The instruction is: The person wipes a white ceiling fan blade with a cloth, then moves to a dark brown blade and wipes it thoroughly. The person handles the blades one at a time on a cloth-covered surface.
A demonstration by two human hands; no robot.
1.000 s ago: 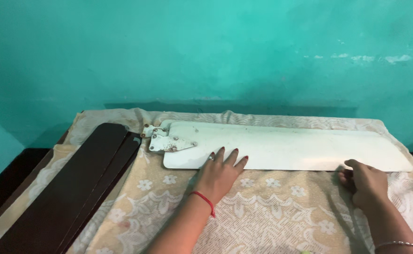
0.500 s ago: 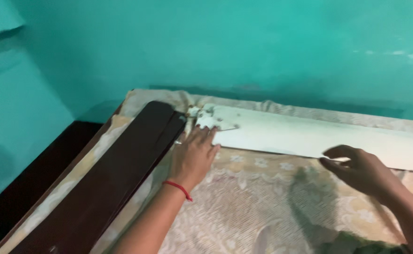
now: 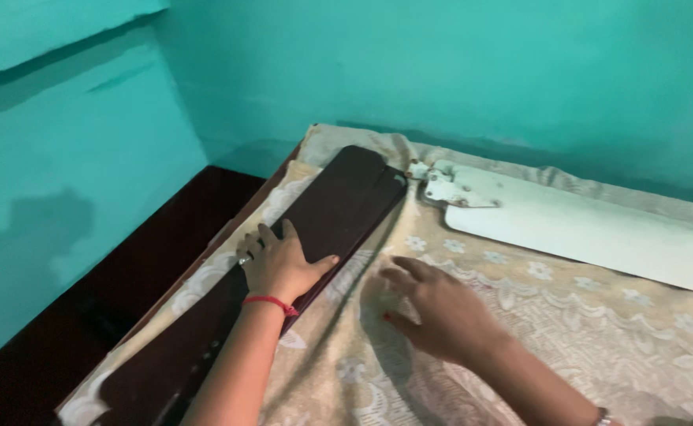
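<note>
Head cam: left hand [image 3: 281, 268] lies flat, fingers spread, on the dark brown fan blades [image 3: 283, 268], whose long axis runs diagonally away toward the wall. Right hand [image 3: 433, 312] hovers just beside them, fingers loosely apart, over the floral cloth [image 3: 599, 331].

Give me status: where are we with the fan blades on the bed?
Looks done: the white fan blade lies flat on the patterned cloth by the wall, no hand on it. In hand: the left hand rests palm-down on the dark brown blades at the cloth's left edge; the right hand hovers beside them over the cloth. Left: the dark blades aren't lifted or separated yet.
</note>
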